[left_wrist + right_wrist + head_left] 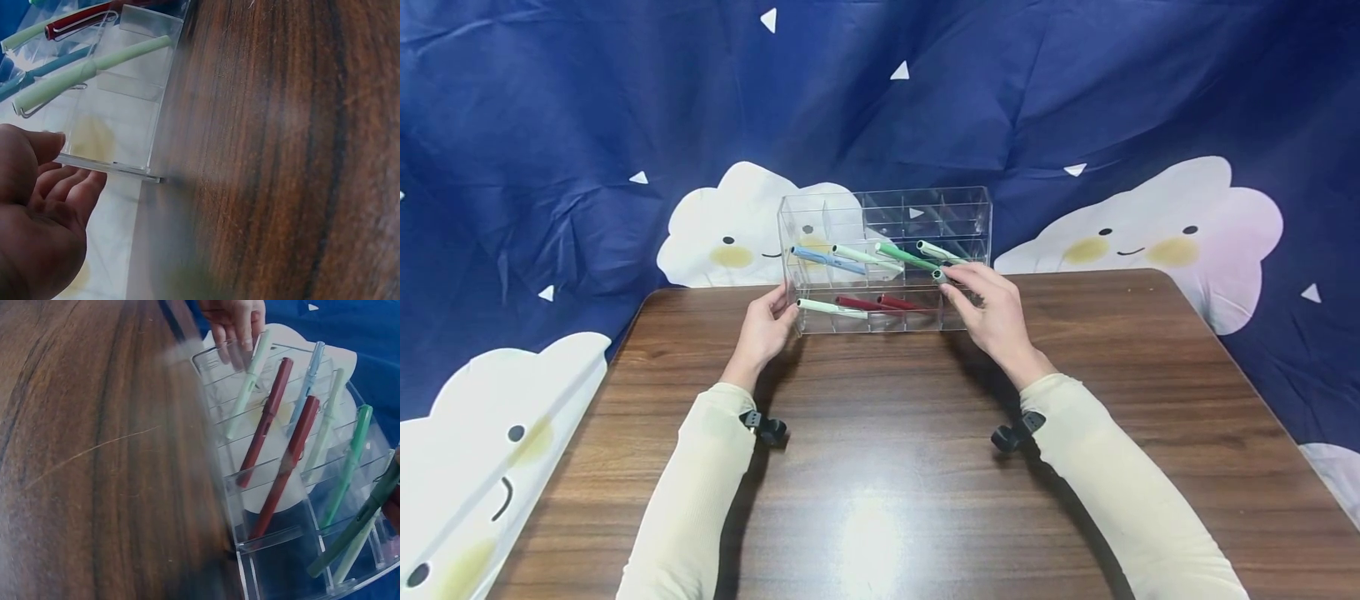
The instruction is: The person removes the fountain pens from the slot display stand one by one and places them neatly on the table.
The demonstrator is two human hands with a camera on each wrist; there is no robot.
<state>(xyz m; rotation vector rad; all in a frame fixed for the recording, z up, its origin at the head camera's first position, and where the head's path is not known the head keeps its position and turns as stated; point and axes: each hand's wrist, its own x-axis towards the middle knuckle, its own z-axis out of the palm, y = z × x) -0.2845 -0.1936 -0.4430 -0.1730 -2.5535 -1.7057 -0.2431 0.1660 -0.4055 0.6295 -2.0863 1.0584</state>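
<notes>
A clear plastic pen organizer (880, 321) with stepped rows of compartments stands toward the back of the table. My left hand (765, 329) grips its left side wall, thumb and fingers on either side of the edge in the left wrist view. My right hand (996, 312) pinches a dark green pen (362, 519) by its upper end, over the organizer's right part; whether its lower end is inside a compartment I cannot tell. Slanting in the front row are a pale green pen (831, 308) and two dark red pens (269, 422) (290, 459).
Behind them lean a blue pen (827, 260), a bright green pen (906, 254) and two more pale green pens (865, 257) (934, 250). The brown wooden table (880, 433) extends toward me. A navy curtain (925, 108) with cloud prints hangs behind the organizer.
</notes>
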